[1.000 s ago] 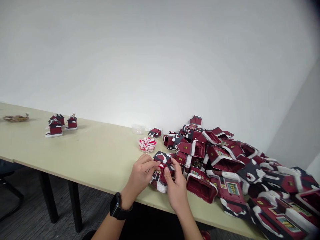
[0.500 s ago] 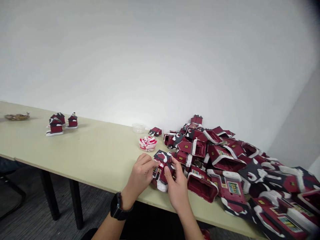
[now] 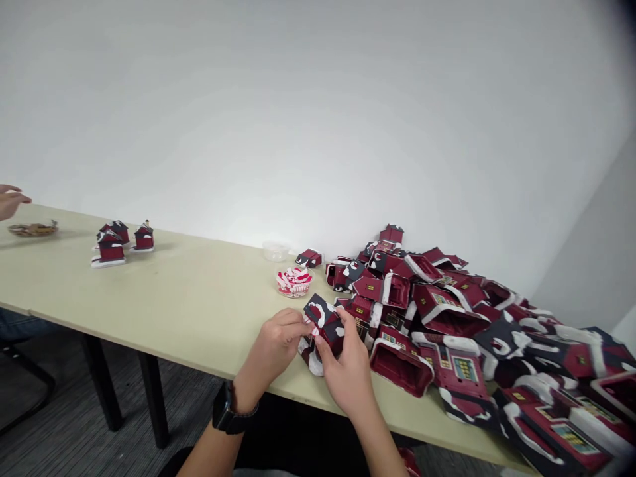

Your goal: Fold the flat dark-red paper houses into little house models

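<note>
A small dark red model house point(image 3: 325, 320) with a dark, snow-trimmed roof is tilted over the table's front edge. Its right side is gripped by my right hand point(image 3: 348, 364), the thumb lying across the front. My left hand point(image 3: 278, 341) is closed in a pinch on a small red-and-white striped piece point(image 3: 311, 326), pressed against the house front under the roof edge. The fingertips hide part of this piece. Just beyond the hands, a clear round tub point(image 3: 294, 283) is filled with similar red-and-white pieces.
To the right spreads a large heap of similar model houses point(image 3: 447, 311). An empty-looking clear tub point(image 3: 275, 251) and one house point(image 3: 309, 258) sit near the wall. Several finished-looking houses point(image 3: 110, 248) stand left on the table point(image 3: 199, 298). Another person's hand point(image 3: 12, 201) hovers near a dish point(image 3: 34, 229).
The house has turned and tilted in my right hand, showing more roof and less front. My left fingers keep pressing the striped piece. Another person's hand has come in at far left.
</note>
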A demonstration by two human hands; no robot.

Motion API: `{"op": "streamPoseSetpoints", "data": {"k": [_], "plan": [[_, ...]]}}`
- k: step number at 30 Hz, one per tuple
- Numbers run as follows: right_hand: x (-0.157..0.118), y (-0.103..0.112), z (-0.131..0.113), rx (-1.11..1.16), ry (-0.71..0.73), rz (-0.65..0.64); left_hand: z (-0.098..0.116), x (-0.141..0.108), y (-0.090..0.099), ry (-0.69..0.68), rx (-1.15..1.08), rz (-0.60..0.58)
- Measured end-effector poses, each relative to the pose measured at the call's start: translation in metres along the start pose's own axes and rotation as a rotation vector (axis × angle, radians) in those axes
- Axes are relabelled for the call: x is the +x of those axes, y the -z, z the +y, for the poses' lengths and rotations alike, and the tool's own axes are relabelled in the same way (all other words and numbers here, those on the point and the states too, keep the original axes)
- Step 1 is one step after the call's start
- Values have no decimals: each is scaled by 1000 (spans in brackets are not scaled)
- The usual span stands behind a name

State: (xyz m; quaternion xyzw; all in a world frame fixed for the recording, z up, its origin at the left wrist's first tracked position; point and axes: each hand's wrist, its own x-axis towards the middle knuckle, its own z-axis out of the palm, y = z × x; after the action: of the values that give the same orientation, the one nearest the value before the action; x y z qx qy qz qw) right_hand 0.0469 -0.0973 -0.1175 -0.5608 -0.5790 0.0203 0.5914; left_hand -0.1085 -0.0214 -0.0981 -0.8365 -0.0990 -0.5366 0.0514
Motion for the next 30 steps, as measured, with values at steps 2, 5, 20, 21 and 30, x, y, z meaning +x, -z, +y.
{"op": "streamPoseSetpoints", "data": {"k": [2, 5, 20, 21, 30], "plan": [[0, 0, -4, 2, -31, 8, 0, -1, 0, 3, -21, -14], [2, -1, -8, 33, -58, 35, 0, -1, 2, 87, -117, -51], [1, -3, 7, 116, -8, -68, -1, 5, 2, 628, -433, -250], [1, -4, 8, 107, -2, -59, 0, 6, 3, 627, -432, -258], [-1, -11, 7, -22, 23, 10, 9, 13, -10, 821, -562, -43]]}}
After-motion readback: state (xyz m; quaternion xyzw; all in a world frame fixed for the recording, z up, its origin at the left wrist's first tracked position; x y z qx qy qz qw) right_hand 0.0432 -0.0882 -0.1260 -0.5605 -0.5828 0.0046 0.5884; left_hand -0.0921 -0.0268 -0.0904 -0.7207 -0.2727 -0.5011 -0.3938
